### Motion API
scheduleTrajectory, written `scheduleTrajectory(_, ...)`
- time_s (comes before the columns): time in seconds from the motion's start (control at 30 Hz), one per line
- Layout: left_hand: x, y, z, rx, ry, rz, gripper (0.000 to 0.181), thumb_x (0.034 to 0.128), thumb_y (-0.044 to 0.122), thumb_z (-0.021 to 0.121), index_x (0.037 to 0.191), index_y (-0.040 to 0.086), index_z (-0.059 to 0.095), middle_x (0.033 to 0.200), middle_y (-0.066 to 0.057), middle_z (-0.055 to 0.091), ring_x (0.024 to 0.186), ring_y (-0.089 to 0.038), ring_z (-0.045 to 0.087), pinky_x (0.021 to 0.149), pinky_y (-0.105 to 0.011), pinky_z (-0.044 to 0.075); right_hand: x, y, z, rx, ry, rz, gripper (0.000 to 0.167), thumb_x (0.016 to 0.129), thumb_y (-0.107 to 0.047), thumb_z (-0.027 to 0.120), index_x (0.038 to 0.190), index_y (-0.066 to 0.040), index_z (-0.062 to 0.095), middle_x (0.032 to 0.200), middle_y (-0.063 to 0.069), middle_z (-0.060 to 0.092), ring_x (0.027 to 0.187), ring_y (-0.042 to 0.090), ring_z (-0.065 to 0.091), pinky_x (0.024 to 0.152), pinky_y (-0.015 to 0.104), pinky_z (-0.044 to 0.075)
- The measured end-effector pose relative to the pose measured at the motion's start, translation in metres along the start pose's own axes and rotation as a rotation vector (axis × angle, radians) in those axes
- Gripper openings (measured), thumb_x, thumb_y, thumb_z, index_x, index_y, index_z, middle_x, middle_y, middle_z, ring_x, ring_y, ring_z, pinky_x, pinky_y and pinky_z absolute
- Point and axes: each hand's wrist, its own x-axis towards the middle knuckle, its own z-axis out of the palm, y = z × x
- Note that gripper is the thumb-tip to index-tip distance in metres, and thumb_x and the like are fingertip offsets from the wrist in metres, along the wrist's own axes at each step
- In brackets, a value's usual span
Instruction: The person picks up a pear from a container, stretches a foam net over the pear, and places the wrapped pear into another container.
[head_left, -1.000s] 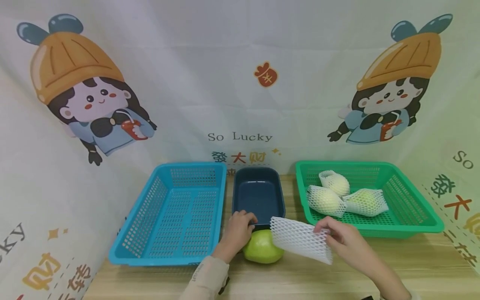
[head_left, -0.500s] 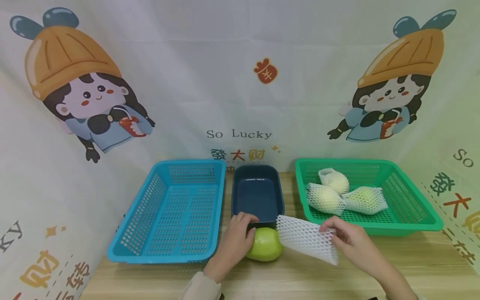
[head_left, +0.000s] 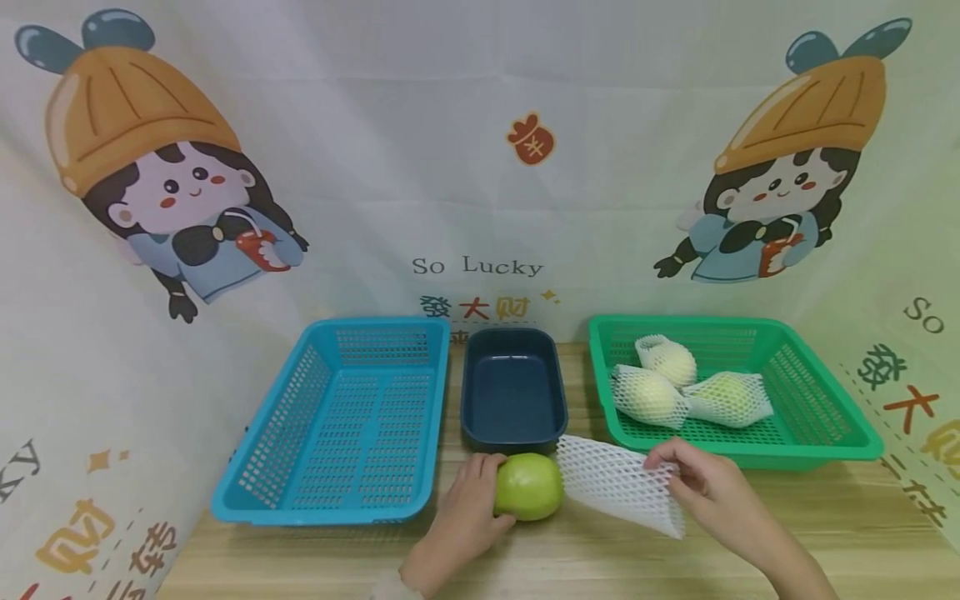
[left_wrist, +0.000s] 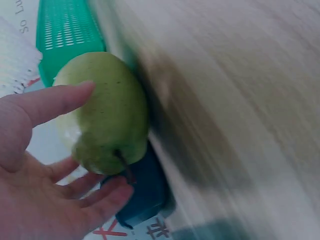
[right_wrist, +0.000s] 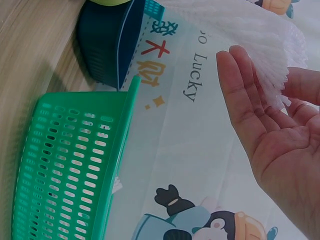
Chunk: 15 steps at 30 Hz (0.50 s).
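A green pear [head_left: 529,487] lies on the table in front of the dark blue tray, its stem toward my left hand in the left wrist view. My left hand [head_left: 467,510] is at the pear's left side, thumb and fingers spread about its stem end. In the left wrist view the thumb [left_wrist: 65,100] overlaps the pear, with a gap between palm and fruit; firm contact cannot be made out. Right of the pear, my right hand [head_left: 708,487] pinches a white foam net sleeve [head_left: 618,483], which hangs flat with its far end near the fruit.
A green basket [head_left: 757,454] at the right holds several net-wrapped fruits [head_left: 651,398]. Behind the pear stands the dark blue tray [head_left: 513,396], and a blue basket [head_left: 382,417] is at the left. A printed cloth [head_left: 480,192] hangs behind the wooden table [head_left: 570,558].
My left hand has come back from the tray's front edge to the pear's left side. My right hand has shifted slightly right with the net sleeve. The head view has tilted a little.
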Motion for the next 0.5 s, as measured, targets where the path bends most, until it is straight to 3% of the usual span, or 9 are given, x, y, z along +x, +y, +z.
scheduleTrajectory(0.2, -0.004, -0.013, 0.011, -0.108, -0.101, -0.090, 0.081, 0.0651, 0.011, 0.082, 0.131, -0.002, 0.036, 0.118, -0.023, 0.050, 0.107, -0.038, 0.053, 0.088, -0.048, 0.046, -0.002, -0.001, -0.001, -0.001, 0.009, 0.012, 0.037, 0.077, 0.016, 0.054, 0.093, -0.017, 0.059, 0.090, -0.002, 0.065, 0.073, -0.003, 0.049, 0.058, 0.019, 0.045)
scheduleTrajectory(0.33, -0.006, -0.023, 0.014, -0.146, -0.113, -0.109, 0.063, 0.0713, 0.005, 0.077, 0.123, -0.003, 0.042, 0.100, -0.018, 0.061, 0.090, -0.031, 0.061, 0.076, -0.040, 0.051, -0.003, -0.001, -0.002, -0.010, 0.018, 0.007, 0.038, 0.076, 0.016, 0.055, 0.092, -0.018, 0.060, 0.090, -0.003, 0.066, 0.075, -0.003, 0.050, 0.059, 0.019, 0.047)
scheduleTrajectory(0.4, -0.007, -0.026, 0.012, -0.180, -0.126, -0.127, 0.051, 0.0762, 0.007, 0.073, 0.118, -0.003, 0.046, 0.087, -0.011, 0.062, 0.078, -0.023, 0.061, 0.064, -0.034, 0.050, -0.003, -0.001, -0.003, -0.012, 0.021, 0.001, 0.038, 0.076, 0.017, 0.055, 0.092, -0.017, 0.060, 0.089, -0.003, 0.065, 0.074, -0.003, 0.050, 0.059, 0.019, 0.047)
scheduleTrajectory(0.5, -0.010, -0.027, 0.005, -0.215, -0.138, -0.133, 0.035, 0.0819, 0.011, 0.068, 0.110, -0.004, 0.054, 0.079, -0.006, 0.063, 0.073, -0.016, 0.060, 0.060, -0.029, 0.049, -0.003, -0.001, -0.004, -0.016, 0.022, -0.004, 0.038, 0.075, 0.017, 0.055, 0.092, -0.017, 0.060, 0.090, -0.002, 0.066, 0.074, -0.004, 0.050, 0.059, 0.019, 0.047)
